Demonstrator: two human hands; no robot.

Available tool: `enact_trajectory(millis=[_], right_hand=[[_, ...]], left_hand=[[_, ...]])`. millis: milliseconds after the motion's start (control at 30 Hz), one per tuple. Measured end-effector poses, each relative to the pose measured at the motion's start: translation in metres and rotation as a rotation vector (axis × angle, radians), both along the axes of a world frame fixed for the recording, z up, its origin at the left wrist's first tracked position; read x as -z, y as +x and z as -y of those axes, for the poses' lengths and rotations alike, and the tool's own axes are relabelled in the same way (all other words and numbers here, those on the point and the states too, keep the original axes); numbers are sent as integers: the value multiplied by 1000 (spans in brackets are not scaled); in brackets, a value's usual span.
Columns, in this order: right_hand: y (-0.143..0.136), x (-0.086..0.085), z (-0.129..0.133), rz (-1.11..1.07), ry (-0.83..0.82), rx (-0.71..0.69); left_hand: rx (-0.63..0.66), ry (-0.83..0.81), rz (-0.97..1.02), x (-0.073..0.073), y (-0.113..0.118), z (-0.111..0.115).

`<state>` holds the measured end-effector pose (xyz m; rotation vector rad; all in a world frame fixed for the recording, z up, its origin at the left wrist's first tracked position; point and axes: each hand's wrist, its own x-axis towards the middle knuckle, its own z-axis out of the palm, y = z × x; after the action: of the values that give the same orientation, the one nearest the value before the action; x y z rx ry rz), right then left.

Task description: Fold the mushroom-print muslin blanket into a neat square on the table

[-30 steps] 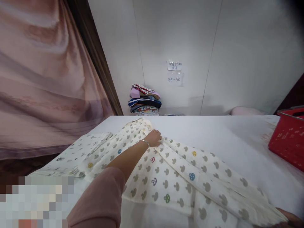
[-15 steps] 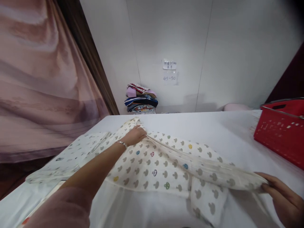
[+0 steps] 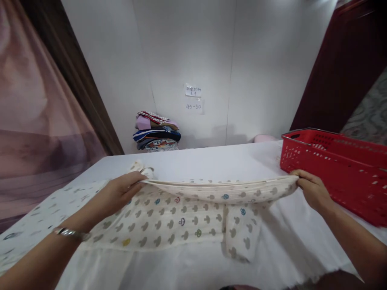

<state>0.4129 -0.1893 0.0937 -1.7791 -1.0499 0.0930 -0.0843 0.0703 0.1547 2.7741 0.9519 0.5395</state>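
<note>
— What do the hands hold?
— The left hand [image 3: 121, 192] and right hand [image 3: 313, 189] each pinch one end of the cream mushroom-print cotton garment [image 3: 187, 213], its top edge taut above the white table [image 3: 211, 161].
— Room?
— Red plastic basket [image 3: 335, 169] just beside the right hand.

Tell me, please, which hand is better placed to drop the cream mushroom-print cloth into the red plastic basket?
Right: the right hand pinches the cream mushroom-print cloth beside the red plastic basket; the left hand is farther away.
</note>
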Motion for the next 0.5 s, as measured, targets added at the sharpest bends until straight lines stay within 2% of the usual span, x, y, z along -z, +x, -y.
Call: enact_trajectory(millis=[100,167,333,433,500], right_hand=[[-4,-11,-7,-13,-29,-81],[-11,-14,-11,-18,-69,-124],[-37,-15,-13,-81,-202,-282],[-45,-11,-13,-130,-297,-362],[-47,-7,-13,-193,-324,-379]], left_hand=[[-40,-141,93,-5,-12,4],[-70,-264,102,-3,-19,1],[-110,-599,-59,25,-29,-12],[-108,-626,-111,42,-28,-14],[-172,-500,-110,48,-26,-13]])
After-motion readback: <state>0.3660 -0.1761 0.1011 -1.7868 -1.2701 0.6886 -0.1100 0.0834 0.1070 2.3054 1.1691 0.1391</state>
